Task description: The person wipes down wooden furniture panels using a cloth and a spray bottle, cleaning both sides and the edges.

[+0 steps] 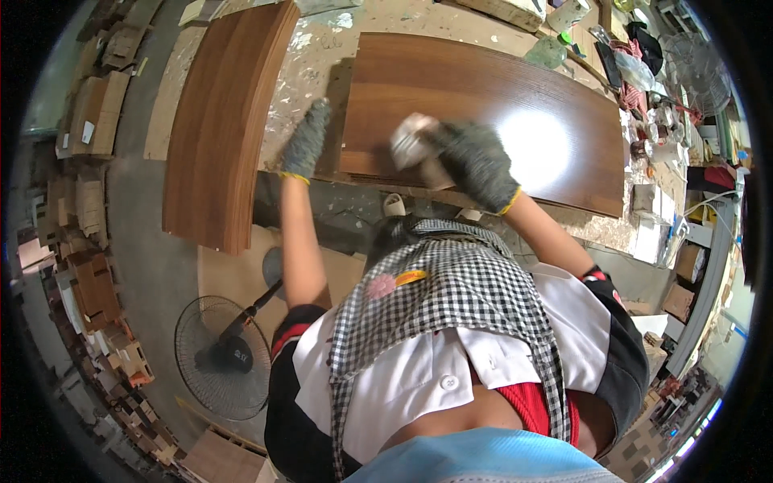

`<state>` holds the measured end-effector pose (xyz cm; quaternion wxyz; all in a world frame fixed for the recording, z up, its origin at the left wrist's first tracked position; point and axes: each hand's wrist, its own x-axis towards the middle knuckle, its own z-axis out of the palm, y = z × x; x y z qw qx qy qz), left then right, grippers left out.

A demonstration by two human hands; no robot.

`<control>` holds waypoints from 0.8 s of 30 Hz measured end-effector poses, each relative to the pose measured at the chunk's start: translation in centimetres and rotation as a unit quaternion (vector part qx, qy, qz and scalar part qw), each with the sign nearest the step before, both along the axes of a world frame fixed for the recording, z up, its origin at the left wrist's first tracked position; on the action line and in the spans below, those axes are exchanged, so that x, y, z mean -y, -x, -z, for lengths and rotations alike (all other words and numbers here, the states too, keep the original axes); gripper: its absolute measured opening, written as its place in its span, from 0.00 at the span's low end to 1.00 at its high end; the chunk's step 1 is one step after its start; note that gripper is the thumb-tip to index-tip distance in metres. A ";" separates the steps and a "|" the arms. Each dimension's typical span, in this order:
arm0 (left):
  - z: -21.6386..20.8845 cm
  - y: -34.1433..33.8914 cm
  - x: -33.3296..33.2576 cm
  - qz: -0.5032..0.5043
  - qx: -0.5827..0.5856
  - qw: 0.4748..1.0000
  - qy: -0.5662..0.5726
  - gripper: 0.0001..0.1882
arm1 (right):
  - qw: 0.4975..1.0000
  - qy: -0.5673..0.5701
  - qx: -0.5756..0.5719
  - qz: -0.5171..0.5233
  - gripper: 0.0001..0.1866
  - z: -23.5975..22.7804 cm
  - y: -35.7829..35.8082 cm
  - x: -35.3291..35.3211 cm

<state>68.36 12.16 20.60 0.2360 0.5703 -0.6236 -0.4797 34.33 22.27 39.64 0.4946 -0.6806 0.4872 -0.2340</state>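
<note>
across the paint-flecked table (322, 56) before me, the brown board (419, 76) lies flat, its length running left to right, with further edges showing under its near side, so it seems to top a pile; a bright glare sits on its right half. apart from it on the left is a stack (217, 121) of like brown panels, its near end jutting past the table's edge. my right hand (479, 165), gloved in grey, is over the board's near left part, fingers closed round a pale wad (412, 138), blurred, probably cloth. my left hand (306, 145), gloved too, hangs between stack and board, fingers stretched out together, holding nothing i can see; whether it touches the table i cannot tell. i judge the step to be wiping the board's face; the next stroke calls for even pressure, the wad flat and the board kept from sliding.
</note>
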 end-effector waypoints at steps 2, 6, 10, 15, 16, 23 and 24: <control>1.8 2.5 -1.8 0.026 0.180 0.972 0.147 0.34 | 0.948 0.179 -0.256 0.066 0.26 4.6 2.1 -0.4; 0.5 8.7 -2.1 -0.098 0.149 0.976 0.122 0.36 | 0.905 0.379 -0.192 -0.035 0.25 9.9 -1.7 -1.1; -6.9 12.3 -3.4 -0.233 0.122 0.963 0.064 0.36 | 0.889 0.411 -0.164 -0.122 0.21 4.7 -0.4 -0.8; -10.2 12.6 -6.1 -0.189 0.286 0.935 0.086 0.43 | 0.820 0.344 -0.438 0.133 0.13 3.2 22.7 -4.5; -10.9 13.3 -5.9 -0.185 0.291 0.936 0.068 0.44 | 0.771 0.267 -0.534 0.221 0.11 4.9 29.4 -5.8; -11.2 11.4 -3.6 -0.125 0.306 0.944 0.009 0.45 | 0.688 0.011 -0.474 0.549 0.26 5.3 38.5 -7.8; -11.0 9.7 -2.3 -0.113 0.334 0.936 0.005 0.44 | 0.672 0.036 -0.505 0.540 0.25 5.7 37.4 -8.1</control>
